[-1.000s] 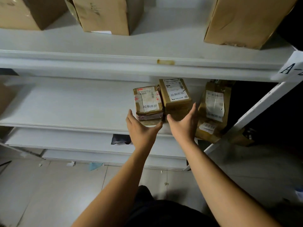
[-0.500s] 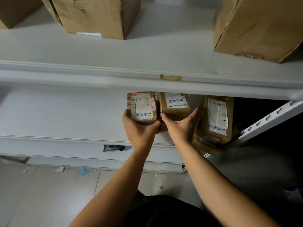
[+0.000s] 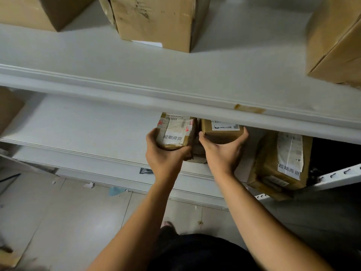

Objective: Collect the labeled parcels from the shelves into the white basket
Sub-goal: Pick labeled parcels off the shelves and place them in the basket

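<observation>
Gripping taped parcel (image 3: 174,132) in left hand (image 3: 166,160), brown parcel (image 3: 221,134) in right hand (image 3: 224,154); next, drawing both clear of upper shelf (image 3: 136,83).

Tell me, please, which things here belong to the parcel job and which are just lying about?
Job: left parcel, in left hand; middle parcel, in right hand; right parcel.
Lying about: big boxes above, probably; floor scraps.
</observation>
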